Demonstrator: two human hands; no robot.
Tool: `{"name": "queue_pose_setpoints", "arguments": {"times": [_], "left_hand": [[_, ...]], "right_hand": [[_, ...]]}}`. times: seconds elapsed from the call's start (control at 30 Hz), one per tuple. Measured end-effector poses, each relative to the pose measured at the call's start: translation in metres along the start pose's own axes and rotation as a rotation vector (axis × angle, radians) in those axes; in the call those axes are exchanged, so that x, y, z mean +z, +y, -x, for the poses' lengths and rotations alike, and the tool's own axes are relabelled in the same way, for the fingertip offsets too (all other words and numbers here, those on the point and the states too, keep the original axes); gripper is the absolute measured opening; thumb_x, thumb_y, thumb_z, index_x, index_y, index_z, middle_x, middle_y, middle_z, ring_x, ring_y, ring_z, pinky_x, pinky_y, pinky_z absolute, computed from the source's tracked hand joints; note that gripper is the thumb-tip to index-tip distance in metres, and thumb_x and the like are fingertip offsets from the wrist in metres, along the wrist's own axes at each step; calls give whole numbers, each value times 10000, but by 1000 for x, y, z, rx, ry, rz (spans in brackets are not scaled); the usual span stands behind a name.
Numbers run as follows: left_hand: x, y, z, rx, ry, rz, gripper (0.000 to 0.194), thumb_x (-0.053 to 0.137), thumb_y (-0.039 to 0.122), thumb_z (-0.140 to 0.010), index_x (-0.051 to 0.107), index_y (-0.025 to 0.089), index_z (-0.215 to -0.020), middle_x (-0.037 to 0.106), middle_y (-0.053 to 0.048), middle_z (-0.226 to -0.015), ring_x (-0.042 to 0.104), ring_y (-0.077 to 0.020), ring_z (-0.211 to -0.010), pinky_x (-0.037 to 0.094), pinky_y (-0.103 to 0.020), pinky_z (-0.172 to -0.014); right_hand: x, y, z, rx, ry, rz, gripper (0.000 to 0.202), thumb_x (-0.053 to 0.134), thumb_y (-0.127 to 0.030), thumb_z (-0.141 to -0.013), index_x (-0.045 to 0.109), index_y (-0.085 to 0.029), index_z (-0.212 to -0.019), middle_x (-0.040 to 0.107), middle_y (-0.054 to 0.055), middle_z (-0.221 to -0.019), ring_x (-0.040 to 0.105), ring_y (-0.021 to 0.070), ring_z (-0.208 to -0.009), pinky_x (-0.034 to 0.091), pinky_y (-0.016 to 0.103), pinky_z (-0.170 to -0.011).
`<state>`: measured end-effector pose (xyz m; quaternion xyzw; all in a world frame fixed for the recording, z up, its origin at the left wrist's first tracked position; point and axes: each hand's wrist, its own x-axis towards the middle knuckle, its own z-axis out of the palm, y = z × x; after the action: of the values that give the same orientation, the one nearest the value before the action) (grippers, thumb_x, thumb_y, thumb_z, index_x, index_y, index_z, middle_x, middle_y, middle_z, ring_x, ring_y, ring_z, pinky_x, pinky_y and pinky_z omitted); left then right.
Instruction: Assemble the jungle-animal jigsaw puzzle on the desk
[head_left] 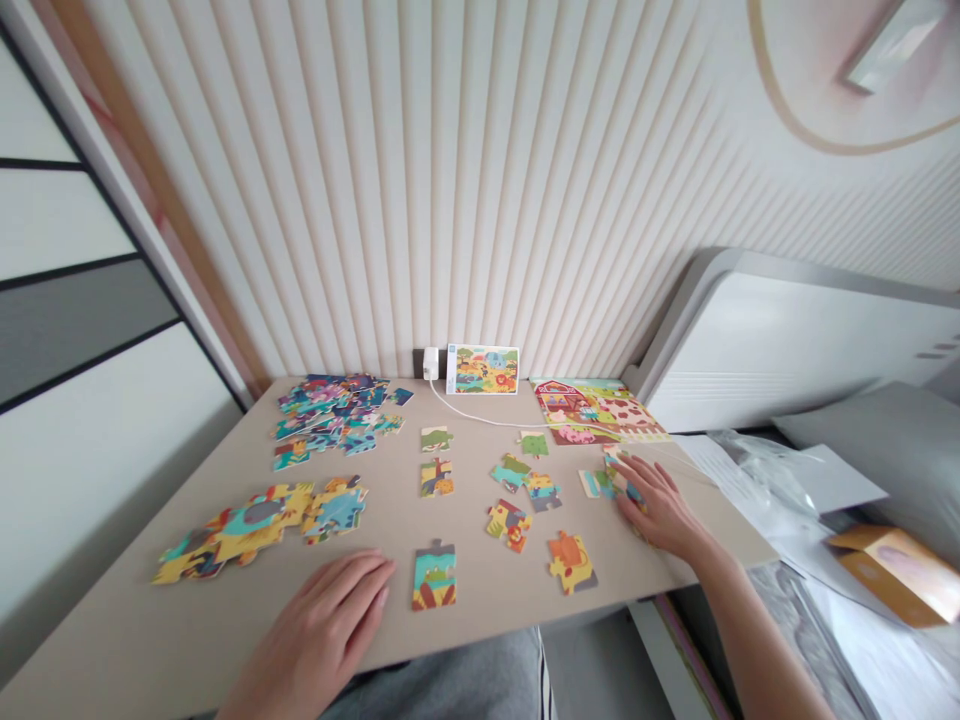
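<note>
The person's left hand lies palm down on the beige tabletop, fingers extended and holding nothing. Just beside its fingertips, not touching, sits a teal-and-yellow rectangular cardboard puzzle piece with a green frog; its long axis runs away from the person, its grey knob aimed at the wall, the frog upright. Well apart, the right hand covers part of a teal-and-yellow cluster of cardboard pieces; I can't tell whether it grips any, or which way the hidden ones point.
</note>
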<state>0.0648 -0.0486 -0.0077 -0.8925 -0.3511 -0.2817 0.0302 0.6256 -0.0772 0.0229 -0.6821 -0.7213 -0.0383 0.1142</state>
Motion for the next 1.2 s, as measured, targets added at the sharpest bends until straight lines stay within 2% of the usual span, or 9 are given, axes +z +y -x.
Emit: {"name": "queue_pose_setpoints", "arguments": {"times": [0.17, 0.43, 0.53, 0.67, 0.8, 0.87, 1.0, 1.1, 1.2], "left_hand": [[1, -1, 1, 4, -10, -18, 331, 559, 287, -1026, 671, 245, -1335, 718, -69, -1263, 674, -241, -1175, 558, -364, -1018], [-3, 1, -2, 29, -9, -42, 333, 567, 280, -1021, 672, 238, -1334, 720, -57, -1258, 669, -227, -1161, 535, -338, -1023], [-6, 1, -9, 75, 21, -55, 339, 569, 265, -1013, 676, 238, -1333, 736, -46, -1220, 683, -208, -1115, 526, -305, -1010], [-19, 4, -38, 142, -28, -65, 326, 524, 230, -1016, 683, 243, -1301, 732, -38, -1215, 669, -202, -1122, 501, -310, -1028], [-27, -1, -92, 121, -148, -58, 314, 458, 174, -1040, 684, 210, -1256, 721, -71, -1205, 643, -238, -1155, 489, -401, -1049], [-19, -11, -122, 130, -191, -43, 296, 471, 193, -1050, 673, 208, -1267, 712, -82, -1224, 639, -236, -1170, 486, -404, -1060], [17, -37, -165, 129, -207, -83, 276, 496, 214, -1051, 659, 178, -1271, 701, -112, -1253, 622, -261, -1235, 452, -431, -1101], [39, -48, -174, 114, -211, -104, 294, 506, 251, -1055, 644, 157, -1297, 674, -135, -1314, 596, -272, -1286, 419, -441, -1136], [42, -48, -167, 100, -194, -123, 343, 490, 287, -1068, 618, 131, -1345, 651, -151, -1358, 561, -290, -1326, 403, -470, -1153]], "right_hand": [[0, -32, -13, -89, -56, -42, 549, 490, -514, -1024, 510, -347, -1546, 365, 38, -1677, 324, 311, -1558, 241, 572, -1283], [8, -11, -9, -61, -67, -44, 504, 425, -506, -1052, 582, -317, -1492, 478, 61, -1611, 398, 303, -1522, 272, 593, -1272], [1, -25, -18, -78, -7, -44, 465, 461, -485, -1043, 634, -313, -1439, 471, 64, -1616, 406, 320, -1516, 290, 594, -1264], [-3, -65, -55, -181, 6, -112, 441, 454, -436, -1061, 614, -321, -1455, 500, 53, -1598, 464, 291, -1479, 386, 525, -1225], [8, -89, -98, -290, -34, -214, 437, 471, -437, -1058, 633, -293, -1437, 574, 79, -1532, 531, 296, -1424, 441, 518, -1188], [17, -91, -114, -323, -61, -252, 428, 465, -427, -1061, 647, -282, -1419, 620, 84, -1483, 573, 290, -1384, 468, 513, -1167], [34, -85, -131, -349, -68, -283, 425, 428, -402, -1073, 654, -263, -1405, 618, 83, -1487, 580, 272, -1381, 465, 511, -1176], [37, -82, -134, -351, -60, -275, 423, 411, -390, -1080, 641, -268, -1413, 606, 80, -1501, 559, 264, -1403, 434, 529, -1196], [28, -91, -127, -334, -28, -227, 416, 439, -397, -1073, 629, -270, -1420, 607, 92, -1494, 541, 281, -1412, 409, 557, -1199]]}}
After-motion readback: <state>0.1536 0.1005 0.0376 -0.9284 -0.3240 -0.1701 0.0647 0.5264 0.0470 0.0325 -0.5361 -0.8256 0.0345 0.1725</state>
